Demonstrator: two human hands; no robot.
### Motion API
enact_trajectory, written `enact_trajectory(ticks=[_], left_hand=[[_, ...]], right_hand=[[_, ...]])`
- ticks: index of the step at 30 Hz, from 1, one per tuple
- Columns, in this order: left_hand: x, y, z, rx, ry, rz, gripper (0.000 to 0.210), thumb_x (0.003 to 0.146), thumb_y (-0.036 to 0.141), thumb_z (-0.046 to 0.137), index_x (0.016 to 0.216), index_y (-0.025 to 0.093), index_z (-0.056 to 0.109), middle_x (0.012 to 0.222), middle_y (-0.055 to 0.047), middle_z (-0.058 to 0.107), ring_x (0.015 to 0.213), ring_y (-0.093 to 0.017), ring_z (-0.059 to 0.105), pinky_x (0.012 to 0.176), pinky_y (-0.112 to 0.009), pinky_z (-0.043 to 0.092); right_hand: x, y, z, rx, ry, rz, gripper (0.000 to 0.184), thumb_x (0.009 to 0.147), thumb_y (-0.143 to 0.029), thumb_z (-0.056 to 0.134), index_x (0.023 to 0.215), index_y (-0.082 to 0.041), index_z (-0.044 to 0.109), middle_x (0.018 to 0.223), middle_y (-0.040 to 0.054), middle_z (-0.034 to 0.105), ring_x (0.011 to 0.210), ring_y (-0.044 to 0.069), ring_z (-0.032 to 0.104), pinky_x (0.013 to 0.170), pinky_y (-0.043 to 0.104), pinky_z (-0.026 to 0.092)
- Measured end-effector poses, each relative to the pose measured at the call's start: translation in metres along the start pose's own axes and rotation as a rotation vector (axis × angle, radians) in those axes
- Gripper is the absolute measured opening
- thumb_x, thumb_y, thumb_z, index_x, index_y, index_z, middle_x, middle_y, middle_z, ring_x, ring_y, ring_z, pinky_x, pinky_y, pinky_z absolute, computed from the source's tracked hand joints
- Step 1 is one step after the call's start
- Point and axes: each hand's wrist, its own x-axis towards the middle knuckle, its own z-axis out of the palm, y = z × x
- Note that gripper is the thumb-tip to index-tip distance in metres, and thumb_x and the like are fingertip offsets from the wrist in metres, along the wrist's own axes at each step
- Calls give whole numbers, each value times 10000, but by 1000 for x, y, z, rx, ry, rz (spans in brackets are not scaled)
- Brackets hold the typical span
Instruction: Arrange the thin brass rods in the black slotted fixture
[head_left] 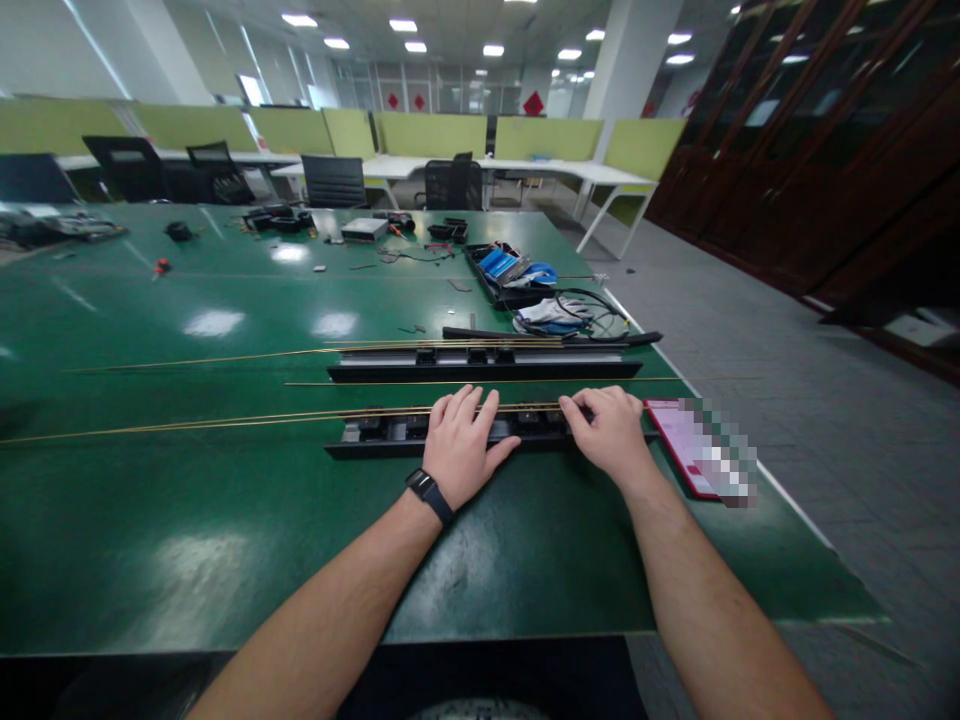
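Your green table (285, 560) shines beneath the office lights (493, 50), facing black chairs (334, 182) and green partitions (431, 135). Toward its right edge, a black tray (525, 298) holds blue items (497, 263). Before you lies the near black rail (382, 451), thin rods (285, 420) along it. Your left hand (459, 445) rests spread over both; your right hand (611, 430) curls at the right end, its grip unclear.

Your one camera sits on your head and looks forward and down, taking your bare left hand (461, 445) and bare right hand (609, 430) from close above, then reaching along the glossy green flat tabletop (225, 510) to distant lime-green upright partition panels (431, 135)
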Motion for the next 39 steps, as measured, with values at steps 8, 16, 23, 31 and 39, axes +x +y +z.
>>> enact_trajectory(ticks=[8,16,23,31,39], left_hand=[[0,-1,2,-6,8,0,613,976,577,595,1445,182,589,1466,-166,621,1424,-326,505,1192,-506,345],[0,0,1,4,9,-2,611,963,571,618,1439,189,595,1460,-161,625,1420,-336,510,1180,-502,362],[0,0,2,5,13,-2,610,967,573,614,1439,187,593,1467,-158,621,1428,-326,501,1190,-502,348],[-1,-1,2,4,11,2,618,975,579,599,1447,180,586,1471,-161,618,1432,-322,496,1190,-502,341],[0,0,0,3,12,8,604,976,570,602,1435,178,595,1457,-161,627,1421,-322,508,1182,-500,351]], right_hand=[[1,3,-2,-33,2,4,350,954,-443,560,688,-228,634,773,48,717,907,251,580,890,428,301],[-2,-2,-2,18,-5,-37,368,970,-489,551,732,-232,665,799,42,734,913,250,591,892,429,293],[-1,2,2,20,-2,-33,363,977,-477,550,732,-232,657,799,40,724,909,242,580,890,421,286],[-1,1,3,15,1,-24,355,975,-446,545,712,-227,637,783,41,715,915,243,577,889,419,284],[0,5,1,-9,15,-10,340,956,-431,561,694,-225,628,765,40,705,911,243,569,883,420,282]])
